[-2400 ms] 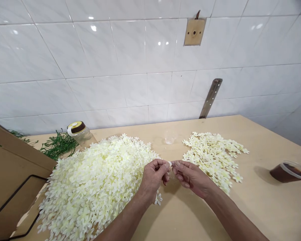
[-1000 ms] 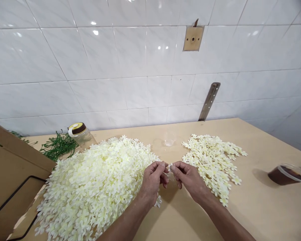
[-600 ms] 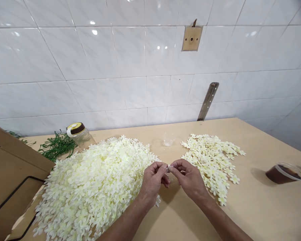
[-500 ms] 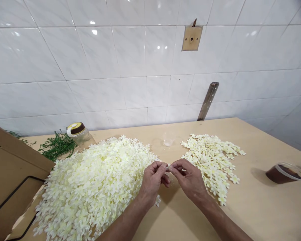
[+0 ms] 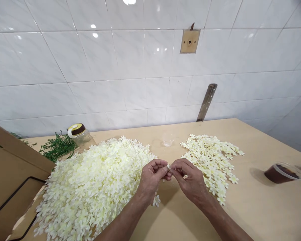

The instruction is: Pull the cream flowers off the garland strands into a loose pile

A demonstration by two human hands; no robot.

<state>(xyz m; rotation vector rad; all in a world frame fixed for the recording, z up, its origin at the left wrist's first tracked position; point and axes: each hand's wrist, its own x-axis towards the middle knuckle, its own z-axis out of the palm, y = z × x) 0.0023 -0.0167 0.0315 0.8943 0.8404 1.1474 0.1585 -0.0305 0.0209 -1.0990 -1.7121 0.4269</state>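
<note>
Flower piece: a tiny cream-white fabric flower [image 5: 168, 166], soft and thin, mostly hidden by fingertips; it sits just below the centre of the frame, above the desk, between the two hands.
Left hand: the left hand [image 5: 152, 179] has thumb and forefinger pinched shut on the flower piece from the left, the other fingers curled in.
Right hand: the right hand [image 5: 190, 180] meets it from the right, its grip closed to a fine pinch on the same flower piece, fingertips touching those of the left.
Big heap: a large mound of flowers [image 5: 90, 187] fills the lower left, cream-white with pale yellow hearts, small flat petals, matte cloth texture, piled thick; the left forearm lies against its right edge.
Small heap: a flatter, looser spread of flowers [image 5: 210, 160] lies right of centre, one layer thin at its edges, just beside the right hand.
Desk: the desk [image 5: 253, 207] is pale tan board, smooth and matte.
Cup: a small clear cup [image 5: 167, 140], glassy, stands between the heaps, toward the wall.
Jar: a clear jar [image 5: 80, 134] with a brown and yellow lid lies tilted at mid left.
Greenery: thin green plastic stems [image 5: 56, 147] lie left of the jar.
Tub: a round clear tub [image 5: 281, 172] with dark brown contents stands at the right edge.
Box: a brown cardboard box [image 5: 12, 174] with a black line stands at lower left.
Wall: glossy white tiles [image 5: 102, 67], with a tan square plate [image 5: 189, 41] and a slanted metal strip [image 5: 207, 102].
</note>
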